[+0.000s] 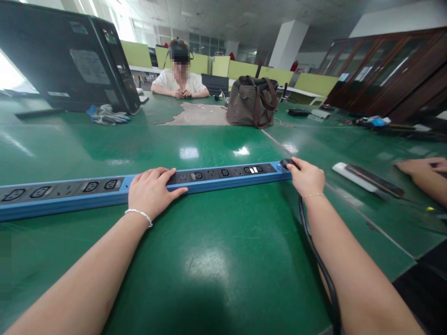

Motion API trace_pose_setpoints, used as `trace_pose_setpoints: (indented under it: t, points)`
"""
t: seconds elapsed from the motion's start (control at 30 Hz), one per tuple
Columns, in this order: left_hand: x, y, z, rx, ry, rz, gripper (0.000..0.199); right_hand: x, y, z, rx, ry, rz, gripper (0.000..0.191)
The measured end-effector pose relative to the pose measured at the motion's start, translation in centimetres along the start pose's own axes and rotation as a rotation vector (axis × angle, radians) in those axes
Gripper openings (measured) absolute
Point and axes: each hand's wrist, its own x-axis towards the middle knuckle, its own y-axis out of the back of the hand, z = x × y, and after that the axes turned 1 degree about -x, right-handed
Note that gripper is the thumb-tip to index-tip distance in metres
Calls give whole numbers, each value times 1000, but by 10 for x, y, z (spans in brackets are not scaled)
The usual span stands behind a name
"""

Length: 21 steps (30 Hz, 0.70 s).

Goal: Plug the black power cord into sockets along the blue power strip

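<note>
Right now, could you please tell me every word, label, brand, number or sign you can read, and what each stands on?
None can be read.
Large black box-shaped case: pale labels, too blurred.
Long blue power strip with black sockets: small white patches, no legible text.
Dark brown wooden cabinet with glass doors: pale sheets, too small.

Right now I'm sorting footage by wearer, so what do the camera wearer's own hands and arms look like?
The left hand has a silvery, chunky bracelet at its wrist; the right hand has a thinner, chain-like bracelet. Both hands are ungloved, and no sleeves show.
</note>
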Motion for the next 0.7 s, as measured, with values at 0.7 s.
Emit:
trace_pose_setpoints:
  t: [0.7]
  points:
    - [1, 1, 1, 31, -8, -2, 65, -4, 6, -26, -193, -89, -86, 43]
